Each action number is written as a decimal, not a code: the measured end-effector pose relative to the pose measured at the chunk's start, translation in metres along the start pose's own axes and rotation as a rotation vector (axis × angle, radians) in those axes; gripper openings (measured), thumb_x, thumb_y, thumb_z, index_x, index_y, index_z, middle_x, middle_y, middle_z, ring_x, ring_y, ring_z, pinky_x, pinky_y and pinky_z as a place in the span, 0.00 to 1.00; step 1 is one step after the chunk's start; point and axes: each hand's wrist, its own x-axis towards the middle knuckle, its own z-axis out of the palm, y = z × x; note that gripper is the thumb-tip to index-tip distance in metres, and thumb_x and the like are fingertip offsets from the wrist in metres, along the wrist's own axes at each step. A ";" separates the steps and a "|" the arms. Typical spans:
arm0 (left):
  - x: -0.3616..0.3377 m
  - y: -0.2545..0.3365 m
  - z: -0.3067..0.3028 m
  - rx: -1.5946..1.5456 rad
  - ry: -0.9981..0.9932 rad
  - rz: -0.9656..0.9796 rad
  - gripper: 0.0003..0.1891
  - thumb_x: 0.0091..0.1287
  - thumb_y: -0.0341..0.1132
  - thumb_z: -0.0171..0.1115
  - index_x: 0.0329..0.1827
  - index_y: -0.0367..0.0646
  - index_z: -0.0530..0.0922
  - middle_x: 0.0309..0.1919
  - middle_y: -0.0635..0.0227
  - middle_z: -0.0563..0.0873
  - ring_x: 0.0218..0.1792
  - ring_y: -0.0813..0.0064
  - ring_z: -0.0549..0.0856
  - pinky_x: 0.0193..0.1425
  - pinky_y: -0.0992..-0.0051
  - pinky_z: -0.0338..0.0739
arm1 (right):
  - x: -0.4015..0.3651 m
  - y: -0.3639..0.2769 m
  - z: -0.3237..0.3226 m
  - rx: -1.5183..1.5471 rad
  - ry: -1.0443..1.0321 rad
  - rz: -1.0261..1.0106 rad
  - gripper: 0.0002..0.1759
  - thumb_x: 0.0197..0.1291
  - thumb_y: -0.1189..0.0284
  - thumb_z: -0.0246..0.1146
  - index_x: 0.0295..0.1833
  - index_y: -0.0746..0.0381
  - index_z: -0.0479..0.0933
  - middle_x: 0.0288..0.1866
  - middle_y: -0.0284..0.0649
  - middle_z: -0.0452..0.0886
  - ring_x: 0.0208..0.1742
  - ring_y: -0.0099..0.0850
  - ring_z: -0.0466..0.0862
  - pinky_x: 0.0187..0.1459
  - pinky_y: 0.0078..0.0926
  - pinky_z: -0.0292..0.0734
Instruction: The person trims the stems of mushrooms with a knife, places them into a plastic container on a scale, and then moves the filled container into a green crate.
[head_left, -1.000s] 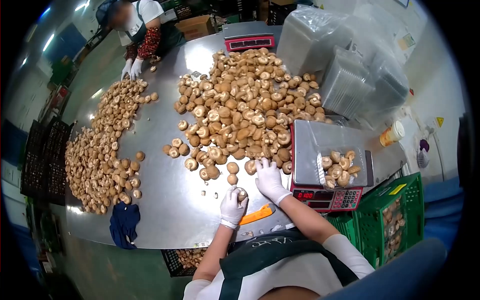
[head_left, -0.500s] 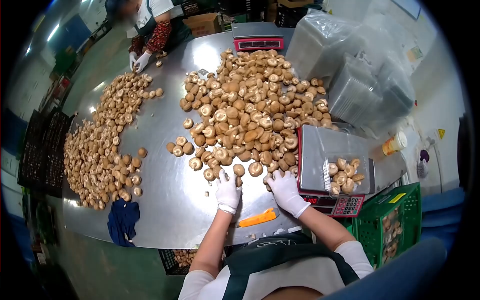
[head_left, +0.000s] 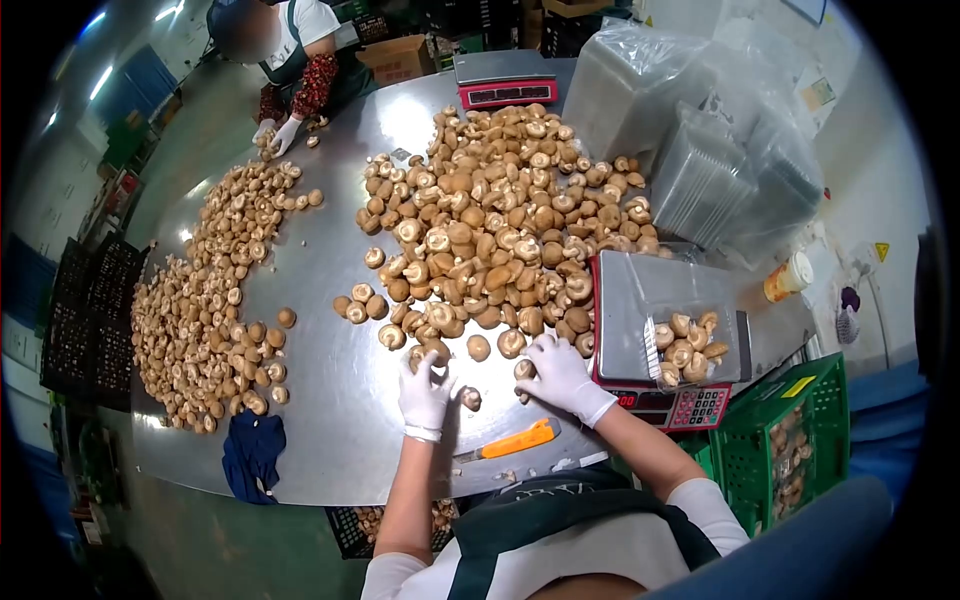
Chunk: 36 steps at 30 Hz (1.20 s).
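My left hand [head_left: 425,397], in a white glove, has its thumb and fingers apart, with the fingertips at a brown mushroom [head_left: 438,351] on the near edge of the large pile. To its right a loose mushroom [head_left: 470,398] lies on the metal table. My right hand [head_left: 562,378], also gloved, has its fingers closed against a mushroom [head_left: 524,369] beside the scale. An orange-handled knife [head_left: 520,440] lies between my forearms. The large mushroom pile [head_left: 490,230] spreads out beyond both hands.
At right, a red-framed scale [head_left: 640,300] carries a clear tray [head_left: 655,352] of mushrooms. Plastic tray stacks [head_left: 700,180], a cup [head_left: 790,277] and a green crate [head_left: 800,400] stand beyond. A second pile [head_left: 210,310] and dark blue cloth [head_left: 253,455] lie left. A co-worker [head_left: 300,60] handles mushrooms.
My left hand has moved left, and a loose mushroom now lies to its right. My right hand has shifted slightly left and up. The view has shifted a little.
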 end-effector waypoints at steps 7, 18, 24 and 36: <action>0.040 0.016 -0.006 0.457 -0.081 -0.020 0.34 0.43 0.41 0.72 0.58 0.56 0.74 0.65 0.58 0.62 0.58 0.54 0.69 0.53 0.64 0.76 | 0.042 0.026 0.011 -0.366 0.099 0.174 0.21 0.41 0.67 0.67 0.45 0.54 0.75 0.45 0.39 0.71 0.45 0.42 0.71 0.42 0.38 0.69; 0.030 -0.011 -0.021 -0.523 -0.025 0.023 0.22 0.55 0.32 0.70 0.53 0.41 0.75 0.45 0.66 0.77 0.40 0.75 0.79 0.43 0.77 0.78 | -0.007 0.001 -0.014 0.716 0.175 0.082 0.25 0.48 0.69 0.65 0.53 0.64 0.72 0.47 0.43 0.69 0.47 0.36 0.73 0.50 0.28 0.69; -0.007 0.051 -0.033 -1.353 -0.660 -0.265 0.26 0.63 0.48 0.61 0.58 0.43 0.69 0.43 0.67 0.77 0.38 0.76 0.78 0.32 0.77 0.75 | -0.051 -0.004 -0.057 1.364 -0.097 0.296 0.23 0.63 0.64 0.58 0.57 0.67 0.67 0.50 0.40 0.74 0.47 0.26 0.75 0.44 0.23 0.73; -0.023 0.109 -0.018 -1.744 -0.966 -0.639 0.34 0.63 0.63 0.47 0.66 0.49 0.62 0.59 0.49 0.70 0.45 0.61 0.78 0.31 0.75 0.81 | -0.087 0.014 -0.091 1.966 -0.050 0.272 0.25 0.66 0.59 0.51 0.60 0.66 0.64 0.53 0.43 0.73 0.55 0.31 0.75 0.55 0.29 0.71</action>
